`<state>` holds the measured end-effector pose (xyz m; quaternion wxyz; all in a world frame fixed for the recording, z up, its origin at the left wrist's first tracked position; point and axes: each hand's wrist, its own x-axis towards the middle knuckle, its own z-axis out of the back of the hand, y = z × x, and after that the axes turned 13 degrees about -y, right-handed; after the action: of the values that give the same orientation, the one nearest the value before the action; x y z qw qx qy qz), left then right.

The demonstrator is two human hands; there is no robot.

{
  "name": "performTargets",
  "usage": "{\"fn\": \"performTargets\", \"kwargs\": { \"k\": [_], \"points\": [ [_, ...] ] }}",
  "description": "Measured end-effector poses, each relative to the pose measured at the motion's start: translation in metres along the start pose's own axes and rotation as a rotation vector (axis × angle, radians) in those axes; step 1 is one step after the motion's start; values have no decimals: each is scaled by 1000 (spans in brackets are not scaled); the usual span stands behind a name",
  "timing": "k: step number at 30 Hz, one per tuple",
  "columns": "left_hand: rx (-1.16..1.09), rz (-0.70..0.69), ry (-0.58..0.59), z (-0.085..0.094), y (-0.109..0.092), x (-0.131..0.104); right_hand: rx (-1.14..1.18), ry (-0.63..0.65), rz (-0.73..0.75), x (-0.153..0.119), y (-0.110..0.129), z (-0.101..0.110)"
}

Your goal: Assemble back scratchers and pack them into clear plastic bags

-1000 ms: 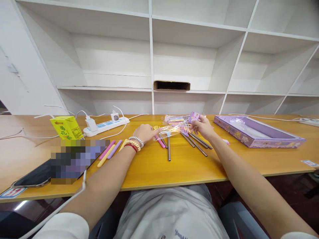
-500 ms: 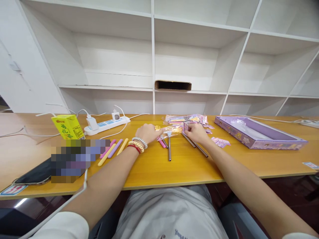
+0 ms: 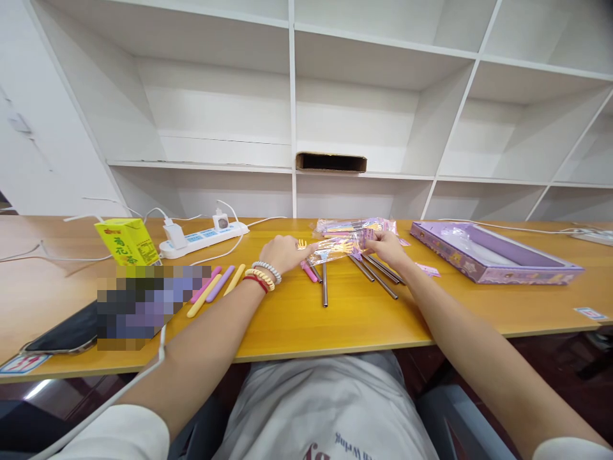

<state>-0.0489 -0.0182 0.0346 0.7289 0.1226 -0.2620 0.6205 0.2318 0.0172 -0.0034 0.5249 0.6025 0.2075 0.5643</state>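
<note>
A clear plastic bag [image 3: 332, 251] with yellow hand-shaped pieces inside stretches between my hands. My left hand [image 3: 281, 254] is closed on the bag's left end, and a small yellow hand-shaped piece [image 3: 301, 244] shows at its fingers. At the other end, my right hand [image 3: 385, 248] pinches the bag by its purple printed part. Below the bag lie several metal tubes [image 3: 380, 278], one of them upright in view [image 3: 324, 285]. A pink stick [image 3: 309, 271] lies near my left fingertips. Packed bags [image 3: 354, 227] are piled just behind.
An open purple box [image 3: 520, 275] stands at right. To the left lie pink, yellow and purple sticks [image 3: 220, 284], a power strip [image 3: 204, 239], a yellow drink carton [image 3: 127, 241] and a dark phone [image 3: 64, 329]. White shelves [image 3: 357, 108] rise behind the table.
My right hand has shifted slightly right, drawing out its end of the bag. More metal tubes now show beneath that hand. My left hand stays nearly in place.
</note>
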Motion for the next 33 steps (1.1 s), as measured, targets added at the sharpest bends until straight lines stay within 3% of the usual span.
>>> {"fn": "performTargets", "kwargs": {
  "k": [5, 9, 15, 21, 30, 33],
  "points": [
    [16, 11, 3, -1, 2, 1, 200, -42, -123, -1, 3, 0],
    [27, 17, 7, -3, 5, 3, 166, -30, -177, -5, 10, 3],
    [20, 9, 5, -4, 6, 4, 7, 95, -43, -8, 13, 3],
    [9, 23, 7, -2, 4, 3, -94, 30, 145, -1, 4, 7],
    [-2, 20, 0, 1, 2, 2, -148, 0, 190, -2, 5, 10],
    [-1, 27, 11, 1, 2, 2, -82, -13, 105, -1, 4, 10]
  ]
}}
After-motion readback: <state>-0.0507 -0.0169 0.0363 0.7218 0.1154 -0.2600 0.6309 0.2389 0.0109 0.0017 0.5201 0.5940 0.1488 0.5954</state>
